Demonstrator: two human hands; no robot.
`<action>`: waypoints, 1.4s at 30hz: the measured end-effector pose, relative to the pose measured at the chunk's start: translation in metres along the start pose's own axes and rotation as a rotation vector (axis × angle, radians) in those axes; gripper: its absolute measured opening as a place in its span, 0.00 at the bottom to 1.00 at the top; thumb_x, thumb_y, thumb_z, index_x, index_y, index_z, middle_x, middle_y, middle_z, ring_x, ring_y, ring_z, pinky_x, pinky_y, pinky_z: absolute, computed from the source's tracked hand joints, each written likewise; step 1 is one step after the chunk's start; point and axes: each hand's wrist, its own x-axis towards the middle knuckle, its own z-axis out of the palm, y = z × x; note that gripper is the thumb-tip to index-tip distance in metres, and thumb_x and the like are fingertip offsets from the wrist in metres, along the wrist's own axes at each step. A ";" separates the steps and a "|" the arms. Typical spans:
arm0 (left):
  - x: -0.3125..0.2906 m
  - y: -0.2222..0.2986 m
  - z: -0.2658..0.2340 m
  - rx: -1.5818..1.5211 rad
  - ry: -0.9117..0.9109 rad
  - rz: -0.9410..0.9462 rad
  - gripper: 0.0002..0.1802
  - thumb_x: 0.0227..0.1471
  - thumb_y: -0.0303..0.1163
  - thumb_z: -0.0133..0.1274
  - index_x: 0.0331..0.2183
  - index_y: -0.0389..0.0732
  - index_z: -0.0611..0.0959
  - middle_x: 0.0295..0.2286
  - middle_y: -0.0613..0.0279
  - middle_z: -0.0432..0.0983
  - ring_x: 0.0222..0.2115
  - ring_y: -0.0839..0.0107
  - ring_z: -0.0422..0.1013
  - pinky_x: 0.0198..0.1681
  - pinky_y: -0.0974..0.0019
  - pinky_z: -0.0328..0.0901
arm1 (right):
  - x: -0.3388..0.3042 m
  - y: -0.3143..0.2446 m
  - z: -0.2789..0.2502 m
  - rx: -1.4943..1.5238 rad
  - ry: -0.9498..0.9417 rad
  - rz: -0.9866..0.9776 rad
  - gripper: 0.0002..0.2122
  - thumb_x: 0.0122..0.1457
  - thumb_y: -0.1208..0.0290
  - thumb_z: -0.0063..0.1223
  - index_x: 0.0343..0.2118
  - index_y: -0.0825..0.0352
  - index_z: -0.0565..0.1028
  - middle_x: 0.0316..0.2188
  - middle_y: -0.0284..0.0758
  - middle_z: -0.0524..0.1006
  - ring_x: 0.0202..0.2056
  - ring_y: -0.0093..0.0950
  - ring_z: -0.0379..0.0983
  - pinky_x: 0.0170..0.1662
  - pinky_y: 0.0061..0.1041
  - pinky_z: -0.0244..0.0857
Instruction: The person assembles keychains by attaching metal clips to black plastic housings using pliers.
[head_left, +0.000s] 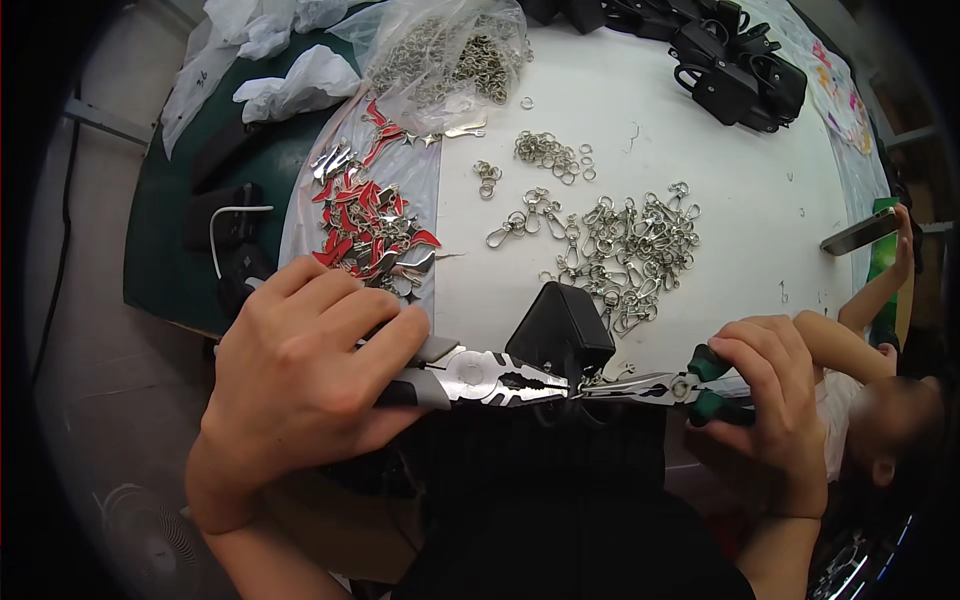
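Note:
My left hand (310, 360) is closed round the grey-and-black handles of a pair of combination pliers (480, 378). My right hand (775, 375) grips green-handled needle-nose pliers (635, 388). Both sets of jaws point inward, and their tips meet at a small metal ring (576, 388). Just behind the tips is a small black boxy bag (562, 325), close against the table's near edge. Whether the ring is linked to the bag is hard to make out. A small silvery charm (620, 370) shows beside the right pliers' jaws.
Swivel clasps (640, 240) and loose rings (550, 150) lie on the white table (740, 220). Red and silver charms (370, 225) are heaped at left, below a clear bag of rings (450, 60). Black mini bags (740, 75) sit far right. Another person holds a phone (858, 232) at right.

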 end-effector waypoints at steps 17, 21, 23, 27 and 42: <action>-0.009 0.000 0.003 0.047 0.103 0.036 0.29 0.23 0.41 0.67 0.30 0.33 0.80 0.26 0.58 0.75 0.26 0.60 0.73 0.29 0.60 0.65 | -0.007 -0.006 0.017 0.216 -0.007 0.055 0.30 0.39 0.67 0.72 0.46 0.75 0.71 0.36 0.43 0.76 0.31 0.39 0.73 0.34 0.33 0.68; -0.010 -0.001 0.004 0.080 0.134 0.068 0.31 0.24 0.42 0.66 0.32 0.31 0.79 0.27 0.55 0.75 0.26 0.58 0.72 0.30 0.58 0.65 | -0.010 -0.008 0.017 0.274 -0.054 0.114 0.31 0.40 0.68 0.72 0.47 0.75 0.71 0.37 0.43 0.76 0.32 0.39 0.73 0.35 0.33 0.69; -0.009 0.000 0.004 0.116 0.164 0.088 0.31 0.25 0.43 0.65 0.32 0.30 0.79 0.28 0.54 0.75 0.27 0.57 0.72 0.30 0.57 0.65 | -0.012 -0.008 0.017 0.308 -0.057 0.127 0.31 0.40 0.68 0.72 0.47 0.75 0.71 0.37 0.43 0.76 0.32 0.39 0.73 0.36 0.33 0.69; -0.009 0.002 0.004 0.079 0.129 0.040 0.30 0.23 0.41 0.67 0.31 0.33 0.79 0.28 0.57 0.75 0.27 0.59 0.72 0.31 0.59 0.65 | -0.012 -0.006 0.017 0.292 -0.041 0.121 0.31 0.40 0.68 0.72 0.47 0.75 0.71 0.37 0.44 0.76 0.33 0.39 0.73 0.36 0.33 0.69; -0.026 0.020 0.091 -0.135 0.196 -0.378 0.28 0.32 0.43 0.72 0.33 0.36 0.80 0.33 0.58 0.68 0.35 0.58 0.66 0.40 0.56 0.64 | -0.029 0.022 0.010 0.345 0.054 0.113 0.27 0.46 0.62 0.69 0.44 0.76 0.72 0.35 0.43 0.77 0.30 0.37 0.73 0.35 0.31 0.67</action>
